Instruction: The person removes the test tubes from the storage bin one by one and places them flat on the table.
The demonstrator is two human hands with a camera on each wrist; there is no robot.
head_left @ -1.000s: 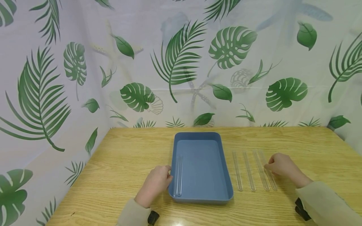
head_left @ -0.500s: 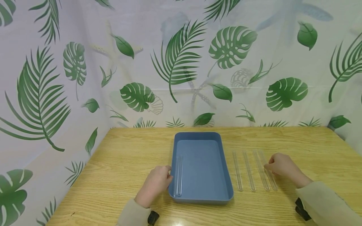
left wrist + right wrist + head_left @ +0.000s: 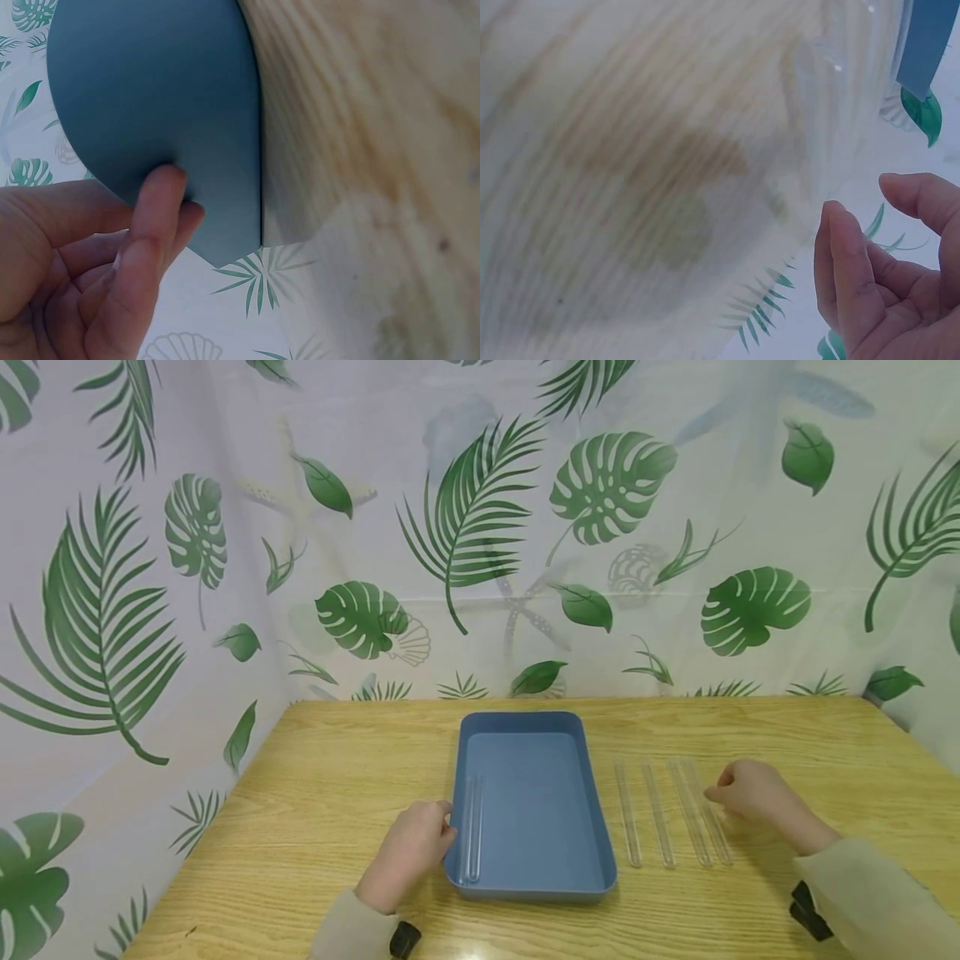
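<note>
At the lower centre of the frame I see a blue tray (image 3: 536,810) resting on a wooden table (image 3: 337,777), two tubes (image 3: 477,828) lying in it side by side along its left wall. The person's left hand (image 3: 416,839) pinches that same wall at the rim, fingers and thumb drawn narrow on it. Right of the tray, four tubes (image 3: 657,814) lie on the wood, slanting slightly; the two at the right end are close together. The right hand (image 3: 757,797) is just beside the rightmost one; from its wrist I see a gap between thumb and bent fingers, with nothing between them, though I can't tell whether a fingertip touches the glassy side. Leaf-printed cloth (image 3: 360,527) fills the upper frame, and pale sleeves (image 3: 870,893) reach in from the bottom.
</note>
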